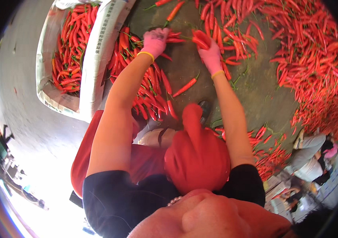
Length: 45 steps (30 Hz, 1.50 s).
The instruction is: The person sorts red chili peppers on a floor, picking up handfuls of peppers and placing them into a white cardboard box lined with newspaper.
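Both of my hands wear pink gloves with yellow cuffs. My left hand (155,41) is closed around some red chili peppers (174,37), whose ends stick out to its right. My right hand (210,53) holds a few red chili peppers (201,40) between thumb and fingers. A gap of floor lies between the hands. Below my left hand a pile of chili peppers (151,95) spreads on the floor. One single chili pepper (186,87) lies apart on the concrete floor (183,67), between my forearms.
A paper-lined container (93,74) of chili peppers (73,44) stands at the left. A large heap of chili peppers (314,59) covers the floor at the right, with a smaller heap (270,160) nearer. Other people (310,160) are at the lower right. My shoe (205,110) shows below the hands.
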Tool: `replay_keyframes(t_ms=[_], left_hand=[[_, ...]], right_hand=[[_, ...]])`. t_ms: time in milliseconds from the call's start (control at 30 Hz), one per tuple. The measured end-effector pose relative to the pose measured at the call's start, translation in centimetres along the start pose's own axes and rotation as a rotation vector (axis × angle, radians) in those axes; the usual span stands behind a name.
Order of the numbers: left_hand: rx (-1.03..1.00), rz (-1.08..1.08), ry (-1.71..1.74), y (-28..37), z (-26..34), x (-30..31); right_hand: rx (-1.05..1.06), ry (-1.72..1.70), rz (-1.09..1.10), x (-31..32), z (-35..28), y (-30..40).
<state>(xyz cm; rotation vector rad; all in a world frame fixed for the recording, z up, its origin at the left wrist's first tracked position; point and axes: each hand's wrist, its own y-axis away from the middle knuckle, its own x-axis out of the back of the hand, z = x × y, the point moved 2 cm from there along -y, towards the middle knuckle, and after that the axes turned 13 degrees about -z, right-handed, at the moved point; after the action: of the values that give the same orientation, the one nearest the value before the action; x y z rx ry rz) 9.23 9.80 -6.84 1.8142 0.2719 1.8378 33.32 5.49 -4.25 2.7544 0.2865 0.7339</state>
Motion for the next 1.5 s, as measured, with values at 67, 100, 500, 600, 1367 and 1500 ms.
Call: replay_keyframes(t_ms=[67, 100, 500, 600, 1367, 1500], left_hand=[[0.055, 0.005, 0.194, 0.9, -1.2, 1.7], [0.008, 0.136, 0.355, 2.3, -1.4, 3.8], [-0.047, 0.060, 1.808, 25.3, -25.9, 13.9], [0.297, 0.341, 0.664, 31.9, -35.9, 8.5], [-0.157, 0.036, 0.712, 10.7, -5.8, 5.2], [-0.278, 0.209, 0.301, 9.9, -3.8, 3.7]], right_hand=[[0.044, -0.471, -0.051, 0.0, -1.3, 1.6], [0.015, -0.705, -0.059, 0.5, -2.0, 2.7], [0.054, -1.340, -0.954, -22.5, -30.8, 3.6], [0.457, -0.745, -0.786, -19.7, -30.3, 4.5], [-0.154, 0.835, 0.244, 19.5, 14.6, -3.9], [-0.244, 0.513, 0.056, 15.4, 14.1, -3.7]])
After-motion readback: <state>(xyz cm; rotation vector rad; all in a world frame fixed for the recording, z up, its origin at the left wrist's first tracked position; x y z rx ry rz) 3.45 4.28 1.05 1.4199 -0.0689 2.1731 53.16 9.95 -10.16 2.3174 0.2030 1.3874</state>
